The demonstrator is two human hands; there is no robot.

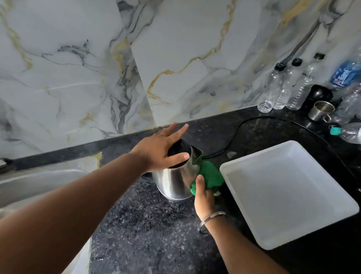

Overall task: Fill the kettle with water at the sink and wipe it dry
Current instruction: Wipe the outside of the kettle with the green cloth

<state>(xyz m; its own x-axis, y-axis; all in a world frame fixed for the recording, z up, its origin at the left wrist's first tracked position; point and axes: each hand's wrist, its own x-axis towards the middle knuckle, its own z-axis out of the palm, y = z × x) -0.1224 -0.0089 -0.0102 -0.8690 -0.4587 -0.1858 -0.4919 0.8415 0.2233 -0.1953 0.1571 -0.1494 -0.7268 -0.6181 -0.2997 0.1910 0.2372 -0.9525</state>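
Note:
A steel kettle (173, 180) with a black lid stands on the dark speckled counter (147, 230), its spout pointing right. My left hand (160, 149) lies flat on the kettle's lid, fingers spread, thumb against the upper wall. My right hand (203, 194) grips a green cloth (211, 176) and presses it against the kettle's right side below the spout. A metal bangle is on the right wrist. The steel sink (28, 186) is at the left, partly behind my left arm.
A white square tray (288, 195) lies right of the kettle. A black cable (237, 130) runs along the counter behind it. Several plastic bottles (283, 88) and a steel cup (321, 110) stand at the back right. A marble wall rises behind.

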